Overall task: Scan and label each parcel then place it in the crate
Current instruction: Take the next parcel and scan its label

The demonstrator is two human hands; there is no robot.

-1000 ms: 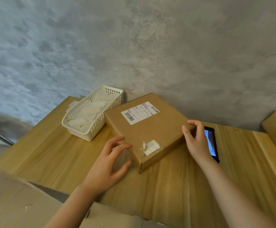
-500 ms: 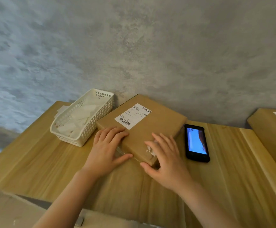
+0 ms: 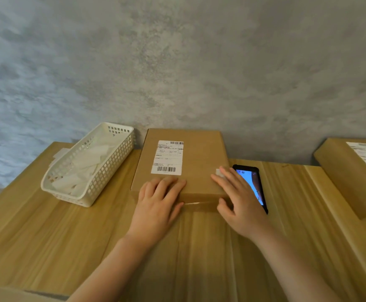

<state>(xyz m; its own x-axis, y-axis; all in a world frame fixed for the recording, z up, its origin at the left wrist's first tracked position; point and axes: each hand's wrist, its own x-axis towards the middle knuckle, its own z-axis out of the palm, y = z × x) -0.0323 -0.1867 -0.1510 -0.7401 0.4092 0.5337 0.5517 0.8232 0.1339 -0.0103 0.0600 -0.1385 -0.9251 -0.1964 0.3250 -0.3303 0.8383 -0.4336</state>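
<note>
With both hands flat and relaxed, the left hand (image 3: 159,205) and right hand (image 3: 237,200) press the box (image 3: 196,158) on the surface (image 3: 47,236), and it could push the phone (image 3: 255,182) just beside it.

You have open tabletop (image 3: 57,236) all along the near edge, in front of the cardboard parcel (image 3: 199,153). On its left, the white mesh basket (image 3: 112,168) stands close, leaving a narrow gap that widens toward you. On its right, the black phone (image 3: 254,184) lies just beside it, so your fingers have little room there. The grey wall (image 3: 199,73) closes off the back, and a second cardboard box (image 3: 341,171) blocks the far right.
</note>
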